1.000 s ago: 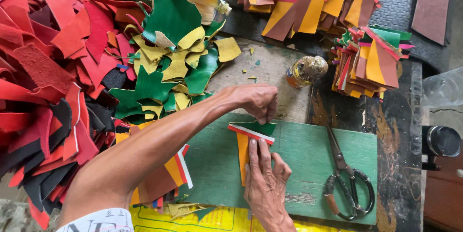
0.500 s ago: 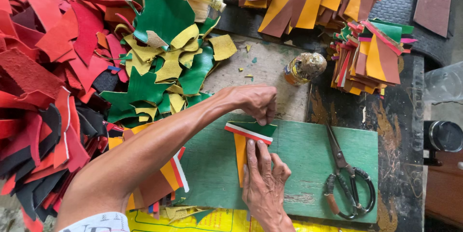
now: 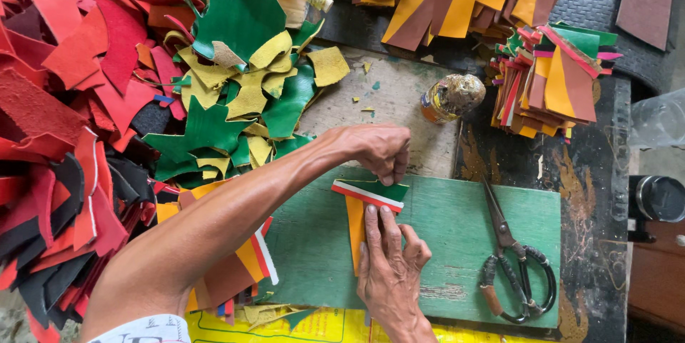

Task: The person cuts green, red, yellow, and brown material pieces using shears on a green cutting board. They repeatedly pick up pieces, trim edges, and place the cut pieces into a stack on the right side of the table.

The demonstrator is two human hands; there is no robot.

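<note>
On the green board [image 3: 457,243], the left hand [image 3: 374,150] is pinching the top edge of a striped leather piece [image 3: 365,204], while the right hand [image 3: 389,272] is pressing flat fingers on it. Scissors [image 3: 517,264] are lying right of the piece.

The bench [image 3: 399,100] is a worn, dark-edged surface with a green board [image 3: 457,236] lying across its near middle; black-handled scissors [image 3: 515,264] rest on the board's right end. Red and black leather scraps [image 3: 57,100] heap along the left edge, with green and yellow offcuts [image 3: 242,93] just beside them. Stacks of sewn multicoloured pieces [image 3: 549,79] sit toward the far right corner, near a small grimy jar [image 3: 449,97].
</note>
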